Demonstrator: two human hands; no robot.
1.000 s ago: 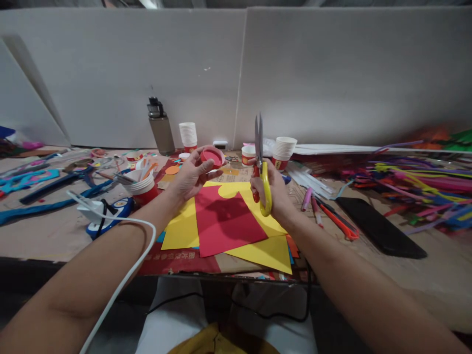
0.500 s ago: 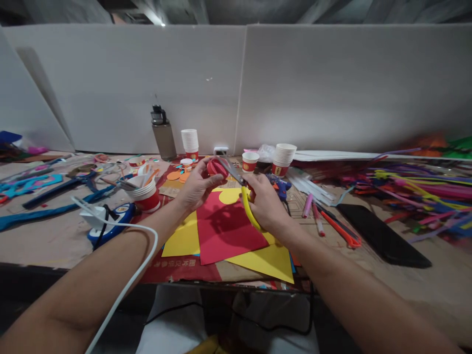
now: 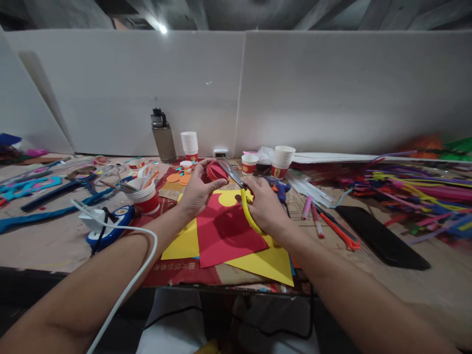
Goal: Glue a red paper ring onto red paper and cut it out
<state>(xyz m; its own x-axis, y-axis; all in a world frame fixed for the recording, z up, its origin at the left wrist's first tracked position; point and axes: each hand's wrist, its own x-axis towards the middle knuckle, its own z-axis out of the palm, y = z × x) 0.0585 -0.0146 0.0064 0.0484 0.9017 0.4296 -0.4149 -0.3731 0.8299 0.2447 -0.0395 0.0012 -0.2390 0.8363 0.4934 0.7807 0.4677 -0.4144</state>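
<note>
Near the middle, my left hand [image 3: 199,189] grips a small round red piece [image 3: 217,171] by its edge, held above the paper. My right hand [image 3: 264,204] is wrapped round yellow-handled scissors [image 3: 249,212], whose blades point up and left and lie against the right side of the red piece. Under both hands is a red sheet [image 3: 228,241], on top of yellow sheets [image 3: 273,268]. A yellow round shape [image 3: 227,198] is at the red sheet's upper edge.
A red-and-white cup of tools [image 3: 145,198] and a blue power strip [image 3: 115,228] are at left. Stacked paper cups [image 3: 283,160] and a bottle [image 3: 163,140] stand behind. Markers [image 3: 307,208], a black phone [image 3: 381,236] and colourful pipe cleaners [image 3: 424,196] are at right.
The red piece is turned slightly, showing more of its flat face. Both hands stay in nearly the same place, the scissors still against the piece.
</note>
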